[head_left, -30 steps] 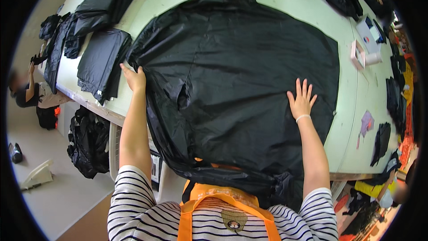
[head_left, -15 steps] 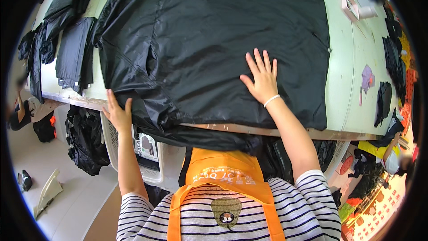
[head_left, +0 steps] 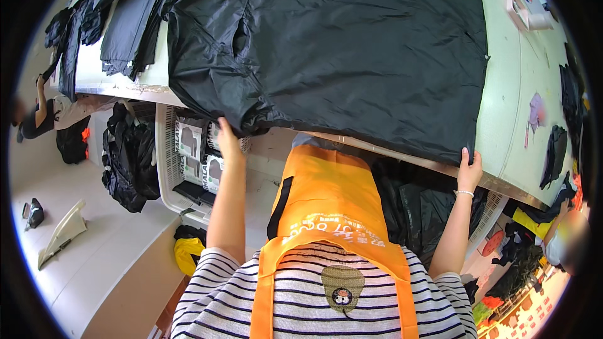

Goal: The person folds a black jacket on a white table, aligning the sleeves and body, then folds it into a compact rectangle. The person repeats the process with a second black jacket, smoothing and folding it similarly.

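A wide black garment (head_left: 364,56) of thin, shiny, creased fabric lies spread on the pale table, with a pocket-like slit near its left part. My left hand (head_left: 231,144) is closed on its near edge at the left, where the fabric bunches and hangs over the table edge. At the near right corner, my right hand (head_left: 468,172) pinches the hem, its fingertips on top of the cloth. The undersides of both grips are hidden.
Folded black garments (head_left: 132,28) lie at the table's far left. Below the edge stands a white basket (head_left: 164,169) of packaged items. A pinkish-white holder (head_left: 520,11) sits far right. Another person (head_left: 41,116) is at the left; one more is at the lower right.
My right hand has left the middle of the garment and come to its near right corner. My left hand has moved right and nearer along the edge. The overhanging cloth is now drawn up.
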`<action>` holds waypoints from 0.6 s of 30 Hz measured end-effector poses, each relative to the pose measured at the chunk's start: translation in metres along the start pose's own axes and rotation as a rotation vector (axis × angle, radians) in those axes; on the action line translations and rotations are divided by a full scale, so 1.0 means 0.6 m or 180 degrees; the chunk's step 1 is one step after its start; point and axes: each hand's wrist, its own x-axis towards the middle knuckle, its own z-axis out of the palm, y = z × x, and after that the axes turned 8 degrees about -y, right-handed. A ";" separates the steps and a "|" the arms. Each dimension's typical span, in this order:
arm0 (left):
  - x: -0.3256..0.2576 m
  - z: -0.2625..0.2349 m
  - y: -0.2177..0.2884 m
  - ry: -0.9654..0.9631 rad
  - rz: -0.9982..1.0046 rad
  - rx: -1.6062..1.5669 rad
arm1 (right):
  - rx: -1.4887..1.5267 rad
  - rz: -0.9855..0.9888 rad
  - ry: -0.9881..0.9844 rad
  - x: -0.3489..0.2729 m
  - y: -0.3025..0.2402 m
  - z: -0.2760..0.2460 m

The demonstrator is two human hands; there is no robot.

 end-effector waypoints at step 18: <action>-0.043 0.198 0.167 -0.0430 0.3667 0.4660 | -0.1094 -0.1273 -0.0205 0.123 0.008 -0.022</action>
